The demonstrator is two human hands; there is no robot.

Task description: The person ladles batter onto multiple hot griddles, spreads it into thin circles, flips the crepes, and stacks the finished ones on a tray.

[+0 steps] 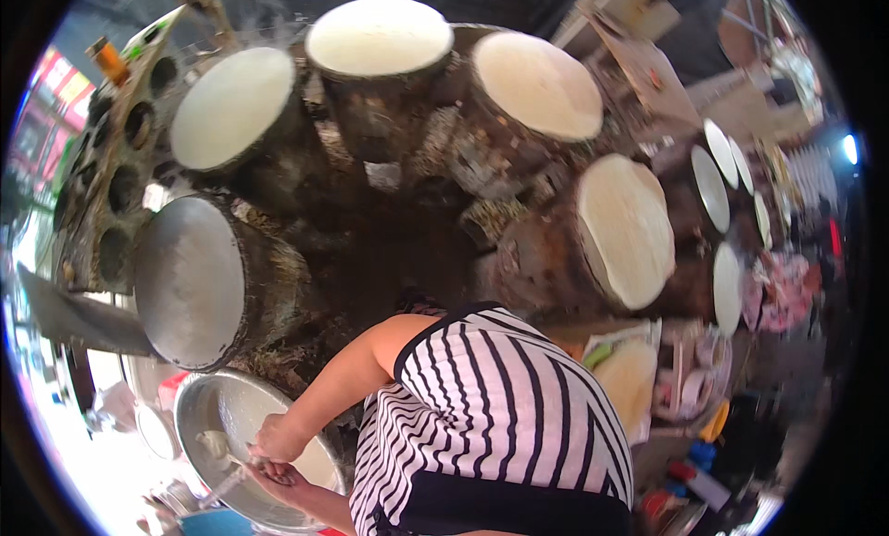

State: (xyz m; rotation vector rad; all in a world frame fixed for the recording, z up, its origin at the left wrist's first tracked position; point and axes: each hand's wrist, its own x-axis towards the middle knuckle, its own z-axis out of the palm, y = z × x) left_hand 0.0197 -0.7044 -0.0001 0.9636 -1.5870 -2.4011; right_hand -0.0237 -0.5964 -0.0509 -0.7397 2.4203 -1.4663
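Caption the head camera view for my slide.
Both hands meet over a metal basin of pale liquid, round griddles beyond.

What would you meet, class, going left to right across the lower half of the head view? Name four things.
Basin → striped top → yellow object → pink bundle.

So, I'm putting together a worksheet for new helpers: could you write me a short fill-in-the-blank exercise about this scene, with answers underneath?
1. Of the person's two hands, ____ are over the metal basin.
2. The person's black-and-white top is patterned with ____.
3. Going by left or right, the bare grey griddle lies in the picture's ____ half.

Missing words: both; stripes; left.
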